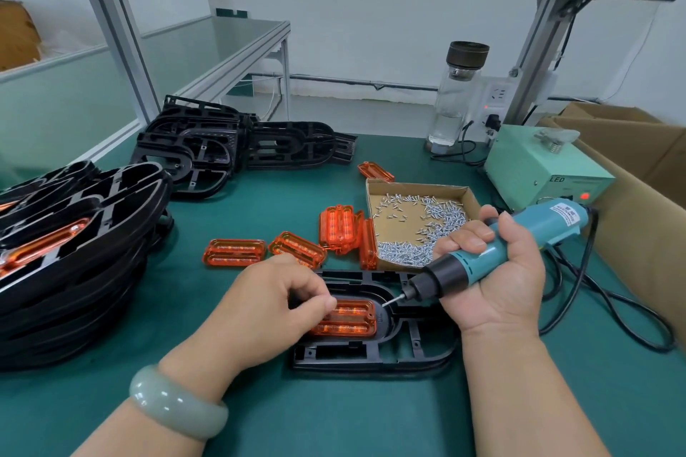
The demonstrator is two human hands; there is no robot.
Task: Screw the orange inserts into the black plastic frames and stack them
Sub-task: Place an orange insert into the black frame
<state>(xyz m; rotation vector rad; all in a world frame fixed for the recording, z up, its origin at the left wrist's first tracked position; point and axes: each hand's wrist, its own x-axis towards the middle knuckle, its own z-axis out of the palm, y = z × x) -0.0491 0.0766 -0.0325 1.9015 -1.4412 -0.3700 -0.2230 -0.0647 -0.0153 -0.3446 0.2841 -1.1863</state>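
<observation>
Our left hand [274, 304] pinches the orange insert [347, 319] inside the black frame [375, 356]; our right hand [493, 271] grips the electric screwdriver [493, 256], angled beside the insert. The tilted bit may slip and scratch it.

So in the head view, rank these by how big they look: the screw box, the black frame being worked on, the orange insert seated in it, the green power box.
Largest to smallest:
1. black frame
2. green power box and screw box: they look alike, and the power box is farther away, so unranked
3. orange insert, partly covered by the left hand
</observation>
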